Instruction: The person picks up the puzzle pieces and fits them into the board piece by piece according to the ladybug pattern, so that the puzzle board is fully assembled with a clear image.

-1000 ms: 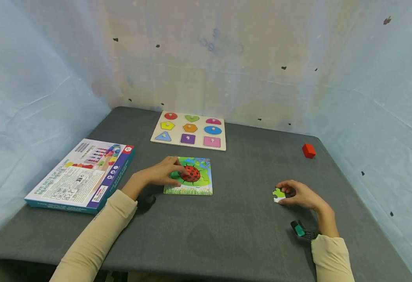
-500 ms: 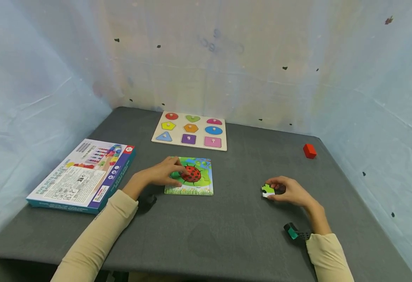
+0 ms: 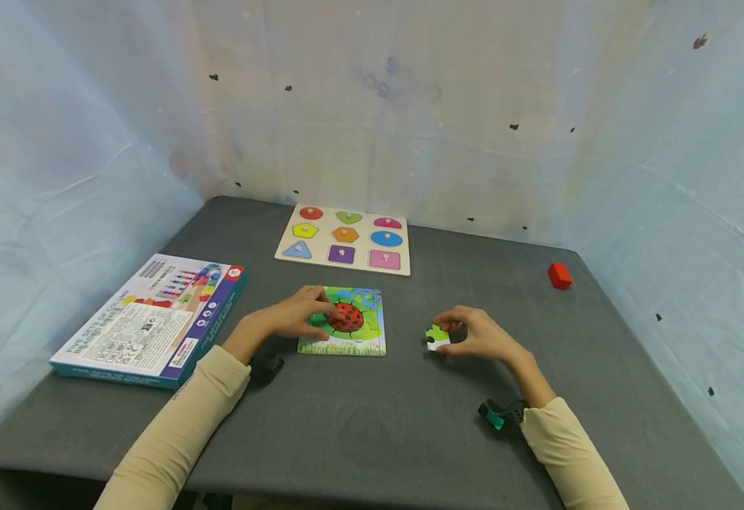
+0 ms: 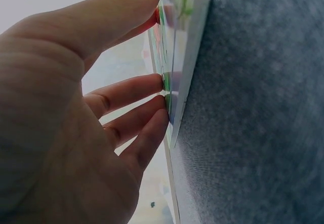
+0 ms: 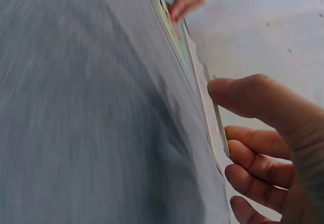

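Observation:
A square ladybug jigsaw puzzle (image 3: 368,331) lies on the dark grey table. My left hand (image 3: 290,314) rests on its left part, covering some of the picture; in the left wrist view, fingertips and thumb touch the puzzle's face (image 4: 185,36). To the right of the puzzle, my right hand (image 3: 483,336) pinches a green and white jigsaw piece (image 3: 437,339) between thumb and fingers. The right wrist view shows this piece edge-on (image 5: 218,116), apart from the table surface.
Behind the puzzle lies a wooden shape board (image 3: 289,248) with colourful knobbed shapes. A flat teal-edged box (image 3: 149,319) lies at the left. A red block (image 3: 559,276) sits at the far right. Pale sheeting hangs behind the table (image 3: 372,425) and along its sides.
My right hand has moved left across the table with the jigsaw piece, toward the ladybug puzzle. My left hand has stayed in place on the puzzle.

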Action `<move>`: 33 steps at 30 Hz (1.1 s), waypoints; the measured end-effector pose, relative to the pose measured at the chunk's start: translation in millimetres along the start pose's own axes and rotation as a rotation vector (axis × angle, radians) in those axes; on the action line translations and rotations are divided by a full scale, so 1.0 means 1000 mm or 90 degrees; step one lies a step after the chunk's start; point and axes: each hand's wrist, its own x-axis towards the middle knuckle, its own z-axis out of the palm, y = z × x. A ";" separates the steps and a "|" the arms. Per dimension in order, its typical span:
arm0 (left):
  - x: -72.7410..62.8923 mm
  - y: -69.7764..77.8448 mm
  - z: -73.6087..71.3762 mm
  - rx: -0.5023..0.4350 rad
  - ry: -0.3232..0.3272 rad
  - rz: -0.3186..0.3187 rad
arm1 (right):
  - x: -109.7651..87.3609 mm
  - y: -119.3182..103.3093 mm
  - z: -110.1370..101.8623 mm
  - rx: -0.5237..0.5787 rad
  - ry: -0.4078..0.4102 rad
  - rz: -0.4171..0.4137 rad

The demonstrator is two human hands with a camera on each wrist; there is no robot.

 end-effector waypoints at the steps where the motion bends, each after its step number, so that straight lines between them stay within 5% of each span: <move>1: 0.000 0.000 0.000 0.001 0.000 -0.001 | 0.005 -0.002 0.003 -0.002 -0.002 -0.006; 19: 0.000 0.003 -0.001 0.002 0.000 0.006 | 0.075 -0.041 0.048 -0.026 -0.051 -0.087; 33: 0.001 0.003 -0.001 -0.007 -0.002 -0.010 | 0.087 -0.049 0.058 -0.015 -0.062 -0.094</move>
